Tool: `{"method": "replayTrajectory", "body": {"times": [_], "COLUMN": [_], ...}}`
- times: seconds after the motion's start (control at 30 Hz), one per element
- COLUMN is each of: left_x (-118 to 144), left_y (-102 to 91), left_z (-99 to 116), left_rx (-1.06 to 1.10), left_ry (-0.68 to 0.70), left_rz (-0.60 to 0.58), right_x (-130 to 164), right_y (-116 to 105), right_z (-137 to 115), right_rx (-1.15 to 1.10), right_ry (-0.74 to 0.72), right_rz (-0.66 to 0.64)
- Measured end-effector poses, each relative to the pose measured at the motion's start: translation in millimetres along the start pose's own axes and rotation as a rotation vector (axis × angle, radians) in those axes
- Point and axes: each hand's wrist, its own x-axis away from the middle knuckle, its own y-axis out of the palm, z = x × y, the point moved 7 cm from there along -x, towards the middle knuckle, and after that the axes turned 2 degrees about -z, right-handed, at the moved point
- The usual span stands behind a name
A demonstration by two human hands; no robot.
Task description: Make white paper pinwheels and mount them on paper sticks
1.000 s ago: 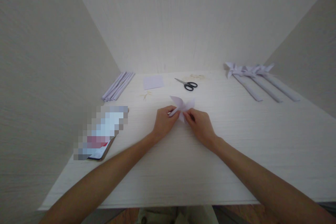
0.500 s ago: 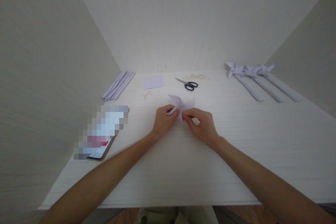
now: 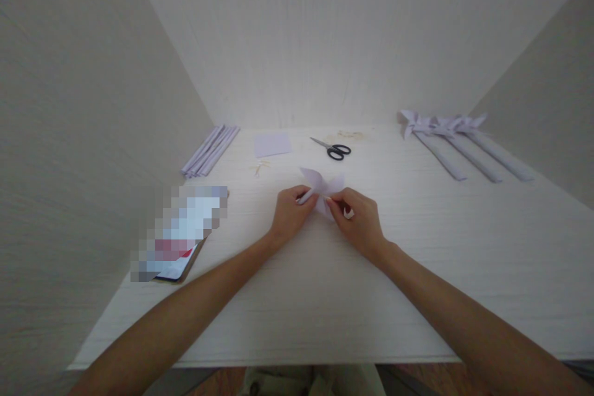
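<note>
On the tabletop (image 3: 417, 260), scissors (image 3: 332, 148) lie behind the pinwheel (image 3: 320, 185), rolled sticks (image 3: 211, 150) far left, finished pinwheels (image 3: 459, 142) far right.

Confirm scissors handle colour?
Black handles on the scissors, silver blades; head view, far middle of the table.

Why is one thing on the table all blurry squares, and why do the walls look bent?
Head view: the flat object left of the left hand is pixelated on purpose; the wide lens bends the side walls; the table is brightest at the back, and everything looks slightly soft.
</note>
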Motion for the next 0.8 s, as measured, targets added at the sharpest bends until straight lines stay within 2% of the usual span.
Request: {"method": "replayTrajectory", "body": {"times": [0.37, 0.6, 0.8], "left_x": [1.2, 0.7, 0.6], "left_y": [-0.2, -0.6, 0.3], "left_z": [3.2, 2.6, -1.7], "left_rx": [-0.018, -0.003, 0.065], "left_ry": [0.003, -0.022, -0.031], "left_rz": [0.000, 0.005, -0.011], "right_x": [0.8, 0.1, 0.1], "right_y": [4.9, 5.7, 5.8], "right_z": [7.1, 2.4, 2.7], "right_rx": [0.042, 0.010, 0.030], "right_ry": [0.084, 0.041, 0.065], "right_rz": [-0.044, -0.075, -0.074]}}
